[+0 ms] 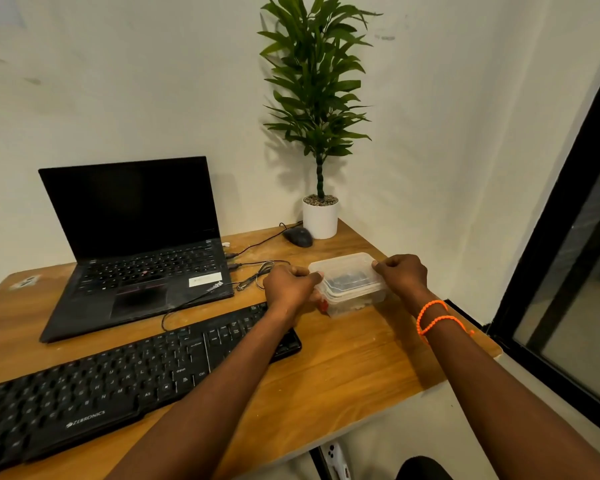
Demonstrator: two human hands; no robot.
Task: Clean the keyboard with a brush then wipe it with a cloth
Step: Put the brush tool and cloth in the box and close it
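**Inspector:** While both arms reach forward over the wooden desk (343,368), the left hand (290,287) and the right hand (400,275) each grip one end of a clear plastic container (349,284). Fingers on both sides are curled around its lidded rim, the left at the near-left corner, the right at the far-right corner.

**Clerk:** Contents?

**Inspector:** Something dark under the lid and a red piece at the lower left corner. What they are cannot be told through the plastic. No brush or cloth can be made out as such.

**Clerk:** And the keyboard?

**Inspector:** The black keyboard (118,382) lies diagonally across the near left of the desk, its right end passing under the left forearm. It sits just beside the container, not touching it as far as can be seen.

**Clerk:** Other items?

**Inspector:** An open laptop (132,244), screen dark, stands behind the keyboard. Cables (257,271) run from its right side. A black mouse (298,236) rests near the back edge, next to a potted plant (317,116) in a white pot. An orange bead bracelet (433,318) circles the right wrist. A dark-framed window (568,237) is on the right.
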